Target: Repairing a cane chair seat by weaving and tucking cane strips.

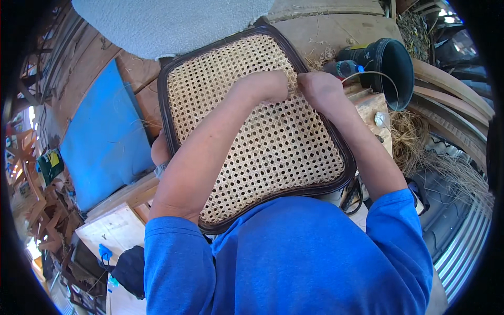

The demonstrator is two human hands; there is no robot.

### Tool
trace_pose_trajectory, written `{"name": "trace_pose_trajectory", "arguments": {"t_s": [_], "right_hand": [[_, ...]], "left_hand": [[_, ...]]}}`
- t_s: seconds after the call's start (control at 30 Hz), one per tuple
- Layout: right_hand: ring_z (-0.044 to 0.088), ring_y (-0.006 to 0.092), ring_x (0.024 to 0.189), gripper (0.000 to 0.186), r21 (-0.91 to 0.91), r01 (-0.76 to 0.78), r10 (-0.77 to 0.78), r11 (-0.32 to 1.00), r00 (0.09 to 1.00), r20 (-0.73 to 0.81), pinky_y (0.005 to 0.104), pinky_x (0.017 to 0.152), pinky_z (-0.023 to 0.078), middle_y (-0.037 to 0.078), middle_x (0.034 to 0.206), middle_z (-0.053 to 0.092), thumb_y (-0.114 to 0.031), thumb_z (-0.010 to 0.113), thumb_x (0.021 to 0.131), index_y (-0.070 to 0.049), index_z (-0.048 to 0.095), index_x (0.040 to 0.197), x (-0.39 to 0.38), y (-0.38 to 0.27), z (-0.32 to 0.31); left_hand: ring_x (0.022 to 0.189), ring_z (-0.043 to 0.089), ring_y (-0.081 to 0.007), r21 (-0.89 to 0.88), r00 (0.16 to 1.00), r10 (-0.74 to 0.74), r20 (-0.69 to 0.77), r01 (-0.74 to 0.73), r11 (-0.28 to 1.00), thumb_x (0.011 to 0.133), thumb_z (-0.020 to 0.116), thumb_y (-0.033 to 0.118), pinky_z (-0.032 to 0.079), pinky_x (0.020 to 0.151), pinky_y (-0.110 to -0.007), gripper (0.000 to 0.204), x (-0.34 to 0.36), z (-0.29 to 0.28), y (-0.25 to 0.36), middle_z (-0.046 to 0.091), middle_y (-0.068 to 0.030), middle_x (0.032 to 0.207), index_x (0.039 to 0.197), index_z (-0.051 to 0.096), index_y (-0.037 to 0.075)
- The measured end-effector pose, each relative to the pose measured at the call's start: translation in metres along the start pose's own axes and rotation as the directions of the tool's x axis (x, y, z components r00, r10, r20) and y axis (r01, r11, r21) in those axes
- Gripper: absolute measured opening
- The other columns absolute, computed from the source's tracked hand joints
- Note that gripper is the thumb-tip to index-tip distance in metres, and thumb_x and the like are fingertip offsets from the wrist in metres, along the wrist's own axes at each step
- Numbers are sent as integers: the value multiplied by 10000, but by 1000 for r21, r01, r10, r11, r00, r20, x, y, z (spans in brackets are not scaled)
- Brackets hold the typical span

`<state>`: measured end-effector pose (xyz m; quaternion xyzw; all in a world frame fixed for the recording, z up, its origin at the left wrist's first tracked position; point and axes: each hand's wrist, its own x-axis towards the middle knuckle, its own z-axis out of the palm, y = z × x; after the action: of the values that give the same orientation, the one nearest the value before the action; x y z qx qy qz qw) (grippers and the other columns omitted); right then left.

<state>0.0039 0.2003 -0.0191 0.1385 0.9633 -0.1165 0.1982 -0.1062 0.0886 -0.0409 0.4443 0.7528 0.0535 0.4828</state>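
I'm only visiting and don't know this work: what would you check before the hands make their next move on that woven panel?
1. Left hand over the woven panel: ok.
2. Right hand at the dark frame, right side: ok.
3. Fingertips' grip: cannot tell, hidden.
4. Weave beneath the left hand: cannot tell, covered.
5. Bottle off the panel: ok.
6. Thin pale loop clear of the bucket: not ok, crosses in front.

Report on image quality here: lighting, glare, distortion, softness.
Head view: the woven cane panel is fairly evenly lit, its holes distinct; the long boards at right look bowed near the rim; black fills the corners; the corrugated sheet at lower right glints; the wooden pieces at far left look soft.
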Motion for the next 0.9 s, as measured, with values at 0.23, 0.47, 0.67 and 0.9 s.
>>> {"name": "trace_pose_trajectory", "arguments": {"t_s": [0.23, 0.47, 0.67, 0.9], "right_hand": [[591, 356, 906, 161, 135, 124, -90, 983, 967, -236, 436, 770, 468, 159, 898, 637, -107, 598, 771, -52, 613, 922, -12, 0, 10], [569, 345, 929, 216, 74, 75, -48, 994, 949, -313, 430, 794, 470, 145, 946, 624, -61, 581, 769, -47, 579, 984, -19, 6, 23], [573, 357, 978, 216, 91, -2, 11, 996, 995, -98, 428, 807, 477, 152, 1021, 631, -122, 552, 824, -37, 563, 1021, -17, -12, -7], [639, 331, 886, 326, 496, 155, -56, 855, 976, -208, 394, 791, 488, 185, 933, 661, -293, 546, 889, -39, 614, 1081, 28, -37, -9]], "left_hand": [[820, 674, -290, 41, 989, -137, -56, 140, 989, 825, 609, 283, 537, 738, -394, 335, -9, -9, 9, 680, -178, 959, 964, 686, -12], [714, 659, -232, 127, 934, -239, -265, 279, 952, 891, 522, 349, 537, 674, -377, 369, -33, -13, -38, 671, -142, 800, 834, 673, 16], [847, 650, -331, -132, 863, -416, -288, 394, 909, 858, 487, 373, 513, 740, -462, 404, -43, -13, -83, 654, -225, 858, 860, 664, 10], [711, 607, -287, -91, 835, -288, -468, 279, 956, 835, 555, 361, 476, 666, -419, 356, -88, -55, -48, 630, -172, 773, 863, 655, 21]]}}
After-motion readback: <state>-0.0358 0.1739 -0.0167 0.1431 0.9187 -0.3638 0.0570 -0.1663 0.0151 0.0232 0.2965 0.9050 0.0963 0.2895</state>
